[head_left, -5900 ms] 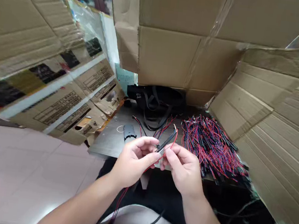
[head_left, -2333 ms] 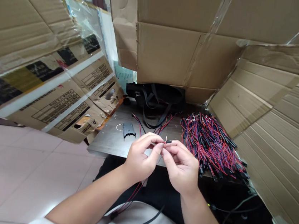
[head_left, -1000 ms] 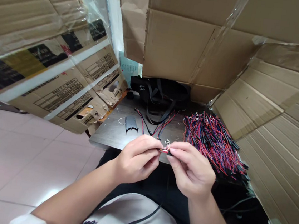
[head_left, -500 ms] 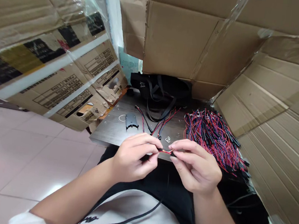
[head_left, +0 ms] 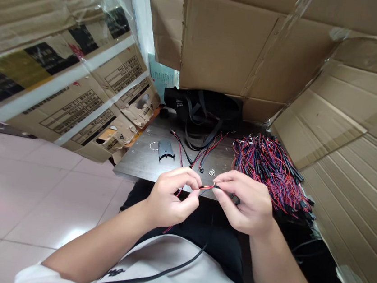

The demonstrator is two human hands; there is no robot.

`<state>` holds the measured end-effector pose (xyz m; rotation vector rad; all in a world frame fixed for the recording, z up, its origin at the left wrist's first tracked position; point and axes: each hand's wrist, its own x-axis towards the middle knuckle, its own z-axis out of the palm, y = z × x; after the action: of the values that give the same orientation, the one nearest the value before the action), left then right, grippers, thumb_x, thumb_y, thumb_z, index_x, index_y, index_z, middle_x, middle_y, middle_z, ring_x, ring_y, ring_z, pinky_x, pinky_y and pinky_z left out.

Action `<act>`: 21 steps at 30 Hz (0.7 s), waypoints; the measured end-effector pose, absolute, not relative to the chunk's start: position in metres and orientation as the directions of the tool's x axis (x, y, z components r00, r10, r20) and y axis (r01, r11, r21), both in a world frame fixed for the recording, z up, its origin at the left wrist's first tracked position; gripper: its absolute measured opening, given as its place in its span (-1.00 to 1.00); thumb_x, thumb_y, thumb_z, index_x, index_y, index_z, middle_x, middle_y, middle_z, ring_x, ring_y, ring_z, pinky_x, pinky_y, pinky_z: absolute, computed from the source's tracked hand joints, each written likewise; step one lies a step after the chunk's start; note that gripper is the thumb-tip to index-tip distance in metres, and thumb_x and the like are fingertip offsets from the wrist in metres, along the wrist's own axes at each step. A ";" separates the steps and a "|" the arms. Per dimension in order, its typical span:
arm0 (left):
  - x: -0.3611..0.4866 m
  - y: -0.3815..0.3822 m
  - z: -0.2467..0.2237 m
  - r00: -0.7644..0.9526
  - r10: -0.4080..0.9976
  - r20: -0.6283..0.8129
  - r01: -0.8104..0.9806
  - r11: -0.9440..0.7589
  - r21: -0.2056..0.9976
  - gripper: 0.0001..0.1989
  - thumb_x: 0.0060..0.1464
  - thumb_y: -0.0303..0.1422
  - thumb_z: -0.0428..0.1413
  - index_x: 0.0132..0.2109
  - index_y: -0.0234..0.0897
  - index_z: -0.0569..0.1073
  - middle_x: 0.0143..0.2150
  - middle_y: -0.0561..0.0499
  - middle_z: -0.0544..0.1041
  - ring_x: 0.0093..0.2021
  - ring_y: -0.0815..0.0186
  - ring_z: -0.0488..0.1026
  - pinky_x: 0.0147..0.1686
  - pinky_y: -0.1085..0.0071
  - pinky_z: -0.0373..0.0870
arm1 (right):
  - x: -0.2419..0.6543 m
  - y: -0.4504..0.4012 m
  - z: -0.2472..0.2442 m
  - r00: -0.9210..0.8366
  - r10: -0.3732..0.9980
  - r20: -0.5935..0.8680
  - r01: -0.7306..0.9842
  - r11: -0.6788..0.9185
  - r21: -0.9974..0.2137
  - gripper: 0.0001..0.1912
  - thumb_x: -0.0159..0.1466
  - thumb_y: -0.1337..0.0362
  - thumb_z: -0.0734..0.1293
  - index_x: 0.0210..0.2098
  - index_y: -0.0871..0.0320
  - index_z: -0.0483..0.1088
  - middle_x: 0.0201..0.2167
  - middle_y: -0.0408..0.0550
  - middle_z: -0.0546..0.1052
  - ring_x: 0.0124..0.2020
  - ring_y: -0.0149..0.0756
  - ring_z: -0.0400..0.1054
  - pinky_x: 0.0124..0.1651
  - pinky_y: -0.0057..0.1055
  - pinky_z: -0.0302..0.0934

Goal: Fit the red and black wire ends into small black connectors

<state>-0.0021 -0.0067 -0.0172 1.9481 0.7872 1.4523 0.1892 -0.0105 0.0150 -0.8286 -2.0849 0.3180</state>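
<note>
Between my two hands, over the table's front edge, a red and black wire cable is stretched level. My left hand pinches its left end at a dark part, and red and black wire trails below that hand. With thumb and fingertips, my right hand grips the black end on the right; more of that black part shows under the fingers. A small pale piece sticks up at the right fingertips, too small to name. Just beyond the hands lie several loose wire cables and white rings.
A grey plastic piece with a pale loop lies on the dark table at left. A large heap of red and blue wire cables sits at right. Behind stands a black bag. Cardboard walls enclose the table.
My left fingers have shifted, and wire now trails below the left hand. My right hand has turned slightly, showing more of the black end. The view has tilted a little.
</note>
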 end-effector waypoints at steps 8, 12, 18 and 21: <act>0.004 -0.008 -0.033 0.241 0.728 0.641 0.217 -0.684 0.696 -0.83 0.02 -0.61 0.07 -0.24 -0.34 0.47 -0.38 -0.04 0.51 -0.42 0.38 0.43 -0.40 0.46 0.42 | 0.192 -0.005 0.011 -0.436 0.801 0.410 0.431 0.586 -0.686 -0.92 0.20 0.44 0.34 -0.39 0.19 0.48 -0.43 -0.02 0.54 -0.41 -0.31 0.44 -0.34 -0.39 0.34; 0.003 -0.003 -0.035 0.314 0.701 0.640 0.232 -0.711 0.664 -0.77 0.09 -0.61 0.03 -0.17 -0.33 0.52 -0.29 -0.09 0.54 -0.35 0.36 0.48 -0.35 0.46 0.46 | 0.192 -0.004 0.008 -0.390 0.879 0.275 0.376 0.425 -0.824 -0.90 0.24 0.36 0.34 -0.40 0.19 0.48 -0.42 -0.02 0.56 -0.43 -0.33 0.44 -0.37 -0.41 0.35; 0.002 0.000 -0.035 0.341 0.703 0.624 0.242 -0.707 0.664 -0.80 0.11 -0.58 0.04 -0.21 -0.34 0.54 -0.34 -0.07 0.53 -0.40 0.38 0.47 -0.39 0.47 0.45 | 0.189 -0.006 0.001 -0.286 0.942 0.176 0.246 0.250 -0.937 -0.93 0.20 0.33 0.38 -0.36 0.19 0.53 -0.37 0.01 0.59 -0.35 -0.28 0.49 -0.30 -0.38 0.42; 0.003 -0.001 -0.036 0.327 0.698 0.637 0.282 -0.715 0.639 -0.82 0.12 -0.56 0.04 -0.22 -0.33 0.53 -0.35 -0.05 0.53 -0.41 0.39 0.47 -0.39 0.48 0.45 | 0.186 -0.008 -0.003 -0.208 0.967 0.144 0.192 0.184 -0.964 -0.91 0.17 0.28 0.42 -0.39 0.19 0.53 -0.40 -0.01 0.60 -0.40 -0.28 0.50 -0.34 -0.38 0.45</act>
<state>0.0030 -0.0013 -0.0360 2.1832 0.8658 1.3586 0.1859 -0.0083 -0.0031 -1.1360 -1.5840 1.1134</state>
